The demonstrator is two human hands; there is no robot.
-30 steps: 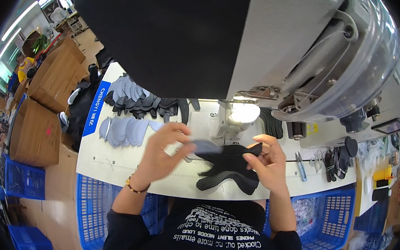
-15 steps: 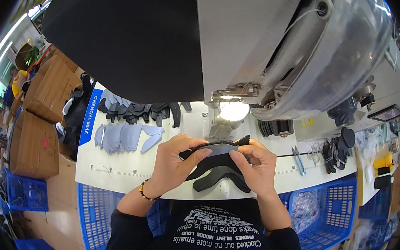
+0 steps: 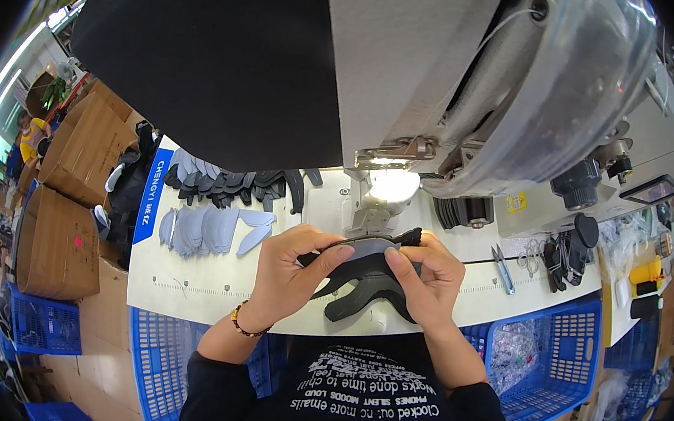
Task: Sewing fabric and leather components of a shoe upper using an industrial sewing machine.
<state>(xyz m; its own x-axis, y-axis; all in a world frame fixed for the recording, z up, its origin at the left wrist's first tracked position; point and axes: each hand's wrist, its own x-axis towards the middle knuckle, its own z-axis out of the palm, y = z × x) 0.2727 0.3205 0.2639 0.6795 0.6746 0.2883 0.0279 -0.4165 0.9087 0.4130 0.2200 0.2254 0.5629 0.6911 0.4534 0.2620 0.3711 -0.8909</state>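
Between my two hands I hold a curved black fabric piece with a grey strip (image 3: 368, 248) along its upper edge. My left hand (image 3: 300, 270) pinches its left end, thumb on top, and my right hand (image 3: 426, 276) grips the right end the same way. The held piece is just in front of the sewing machine's lit needle area (image 3: 386, 195). Another curved black padded part (image 3: 371, 296) hangs below it, between my hands; I cannot tell whether the two are joined. The undersides of my fingers are hidden by the fabric.
Light grey cut pieces (image 3: 205, 231) and a row of black and grey pieces (image 3: 231, 185) lie at the left of the white table (image 3: 202, 291). Blue-handled snips (image 3: 502, 271) and scissors (image 3: 531, 258) lie right. Blue baskets (image 3: 582, 344) stand below the front edge.
Both hands have shifted very slightly, still pinching the fabric. The black lower part sits a little differently, and a small white patch under it no longer shows.
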